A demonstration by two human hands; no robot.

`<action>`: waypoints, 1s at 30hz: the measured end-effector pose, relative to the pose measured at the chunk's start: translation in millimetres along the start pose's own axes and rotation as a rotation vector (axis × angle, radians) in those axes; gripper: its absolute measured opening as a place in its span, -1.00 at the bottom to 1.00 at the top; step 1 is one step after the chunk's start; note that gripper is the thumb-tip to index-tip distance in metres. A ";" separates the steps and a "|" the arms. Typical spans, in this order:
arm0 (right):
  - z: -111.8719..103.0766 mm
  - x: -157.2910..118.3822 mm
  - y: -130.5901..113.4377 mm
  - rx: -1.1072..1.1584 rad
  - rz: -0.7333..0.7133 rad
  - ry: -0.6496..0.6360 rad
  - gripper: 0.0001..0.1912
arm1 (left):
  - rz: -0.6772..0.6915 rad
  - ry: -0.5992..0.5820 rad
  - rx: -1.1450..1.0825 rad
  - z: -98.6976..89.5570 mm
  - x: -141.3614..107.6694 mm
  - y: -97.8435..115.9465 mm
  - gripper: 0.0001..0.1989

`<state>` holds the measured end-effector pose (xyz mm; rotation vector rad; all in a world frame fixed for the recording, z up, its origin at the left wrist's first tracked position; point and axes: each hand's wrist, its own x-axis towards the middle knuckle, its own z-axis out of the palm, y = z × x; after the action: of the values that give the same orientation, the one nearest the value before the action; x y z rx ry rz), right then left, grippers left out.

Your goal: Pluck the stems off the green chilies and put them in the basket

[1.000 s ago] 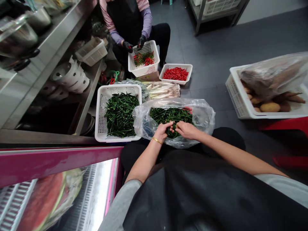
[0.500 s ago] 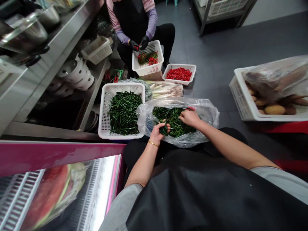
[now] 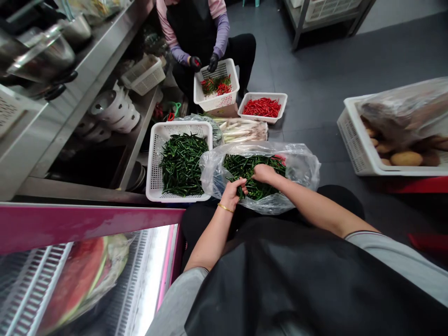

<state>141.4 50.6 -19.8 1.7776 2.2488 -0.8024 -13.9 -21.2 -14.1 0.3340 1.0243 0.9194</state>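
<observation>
A clear plastic bag (image 3: 301,163) lies open in front of me, filled with green chillies (image 3: 241,164). At its left side my left hand (image 3: 233,192), with a gold bracelet on the wrist, is closed around several green chillies. My right hand (image 3: 263,174) is closed over the middle of the bag, close to my left hand; what its fingers pinch, if anything, is too small to make out. Directly left of the bag stands a white basket (image 3: 154,161) holding a heap of green chillies (image 3: 185,163).
Across from me a person with black gloves (image 3: 213,62) works over a white basket (image 3: 219,101) of red chillies. Beyond my bag are pale stalks (image 3: 245,130) and a tray of red chillies (image 3: 262,108). A potato crate (image 3: 353,135) is right; metal shelving (image 3: 87,60) is left.
My right hand has moved left across the bag, nearer to my left hand. My left hand stays closed on chillies. The other person's gloved hands have moved apart.
</observation>
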 end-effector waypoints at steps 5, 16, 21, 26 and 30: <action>7.8 -20.6 23.3 0.818 0.044 -0.195 -0.80 | 0.070 0.068 0.218 5.6 9.5 -13.4 -0.66; 10.4 -31.9 11.0 -0.060 -0.223 0.332 -0.63 | -0.246 -0.101 0.209 6.6 5.7 -16.7 -0.76; -0.2 13.4 8.9 -0.263 -0.257 0.285 -0.63 | -0.161 0.037 0.085 -1.7 1.6 -5.7 -0.87; 0.0 8.9 22.1 0.094 -0.315 0.372 -0.68 | 0.043 0.072 0.068 -4.3 3.9 2.3 -0.74; 11.2 -27.7 24.0 0.589 -0.294 0.352 -0.70 | 0.253 0.052 0.118 4.0 10.2 -4.0 -0.70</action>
<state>169.5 24.9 -24.3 1.9637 2.7535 -1.4319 -6.5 -14.9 -20.6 0.5502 1.1030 1.1015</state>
